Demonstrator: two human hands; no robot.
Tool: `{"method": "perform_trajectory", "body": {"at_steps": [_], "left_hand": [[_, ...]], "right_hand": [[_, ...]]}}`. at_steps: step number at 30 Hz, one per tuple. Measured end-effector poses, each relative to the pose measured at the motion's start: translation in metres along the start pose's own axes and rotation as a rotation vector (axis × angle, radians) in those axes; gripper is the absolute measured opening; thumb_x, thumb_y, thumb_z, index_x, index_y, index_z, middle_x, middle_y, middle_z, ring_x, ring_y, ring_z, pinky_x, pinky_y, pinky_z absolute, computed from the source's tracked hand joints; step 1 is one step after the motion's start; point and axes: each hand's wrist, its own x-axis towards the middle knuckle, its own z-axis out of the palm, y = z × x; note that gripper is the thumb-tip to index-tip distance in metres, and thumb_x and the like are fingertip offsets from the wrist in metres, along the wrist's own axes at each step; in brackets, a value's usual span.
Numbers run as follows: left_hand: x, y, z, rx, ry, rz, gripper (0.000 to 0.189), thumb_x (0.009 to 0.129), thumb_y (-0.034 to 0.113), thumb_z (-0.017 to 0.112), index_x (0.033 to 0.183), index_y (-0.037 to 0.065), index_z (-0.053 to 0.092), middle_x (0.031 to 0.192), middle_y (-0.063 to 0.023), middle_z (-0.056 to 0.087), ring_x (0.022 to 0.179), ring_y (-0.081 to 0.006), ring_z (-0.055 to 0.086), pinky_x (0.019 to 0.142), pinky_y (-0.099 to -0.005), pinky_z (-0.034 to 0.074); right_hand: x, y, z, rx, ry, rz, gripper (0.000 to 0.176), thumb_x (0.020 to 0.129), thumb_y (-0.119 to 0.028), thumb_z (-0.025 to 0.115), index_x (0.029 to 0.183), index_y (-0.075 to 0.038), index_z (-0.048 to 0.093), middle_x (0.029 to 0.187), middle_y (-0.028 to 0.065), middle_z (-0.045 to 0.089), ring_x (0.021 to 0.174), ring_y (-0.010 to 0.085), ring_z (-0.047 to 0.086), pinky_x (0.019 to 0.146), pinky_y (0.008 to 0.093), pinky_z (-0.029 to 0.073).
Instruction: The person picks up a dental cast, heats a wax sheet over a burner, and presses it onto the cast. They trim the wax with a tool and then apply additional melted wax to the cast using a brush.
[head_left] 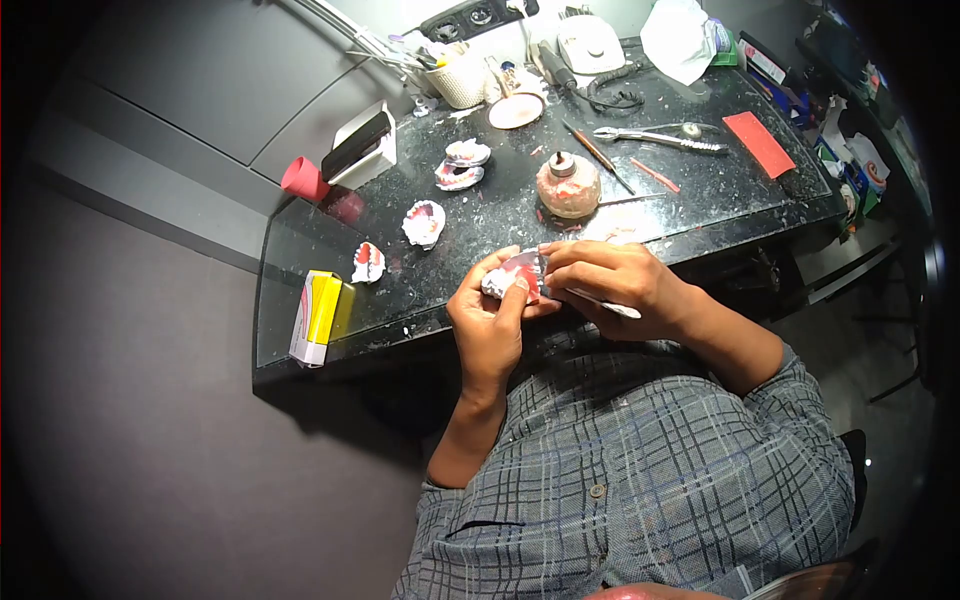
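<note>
My left hand (488,322) is wrapped round a white plaster dental cast with red wax (525,275), held just over the desk's front edge. Close against its right side is my right hand (612,285), fingers closed on a thin tool with a pale handle (620,310); the tool's far end is hidden by the fingers. Behind both hands stands a round, wax-spattered burner (568,186). More plaster casts lie to the left: a small one (368,262), a horseshoe-shaped one (424,224) and a hinged-looking pair (462,165).
On the black desk (400,305) are a yellow and white box (316,318), a pink cup (304,180), a white holder (375,150), a brown-handled tool (592,150), metal pliers (665,140), a red wax sheet (759,145) and a pen basket (458,84).
</note>
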Motion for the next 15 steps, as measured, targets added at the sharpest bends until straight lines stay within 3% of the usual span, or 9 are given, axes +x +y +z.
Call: {"method": "perform_trajectory", "body": {"at_steps": [8,15], "left_hand": [[0.0002,-0.0022,0.0006,-0.006,0.005,0.01,0.031,0.096,-0.007,0.054,0.126,-0.013,0.056,0.107,-0.0192,0.067,0.086,-0.0208,0.071,0.071,-0.0355,0.068],[0.0012,-0.0037,-0.0007,-0.016,0.007,-0.012,0.031,0.095,-0.009,0.053,0.125,-0.013,0.056,0.109,-0.0195,0.066,0.088,-0.0217,0.071,0.071,-0.0354,0.068]], "right_hand": [[0.0012,-0.001,0.0022,-0.054,0.002,-0.011,0.021,0.083,-0.005,0.075,0.099,0.001,0.064,0.105,0.0159,0.068,0.102,0.0335,0.07,0.084,0.041,0.059],[-0.0041,0.0009,0.0066,-0.083,-0.036,0.006,0.021,0.084,-0.005,0.072,0.1,0.002,0.062,0.113,0.0207,0.066,0.104,0.0361,0.069,0.086,0.0417,0.059]]}}
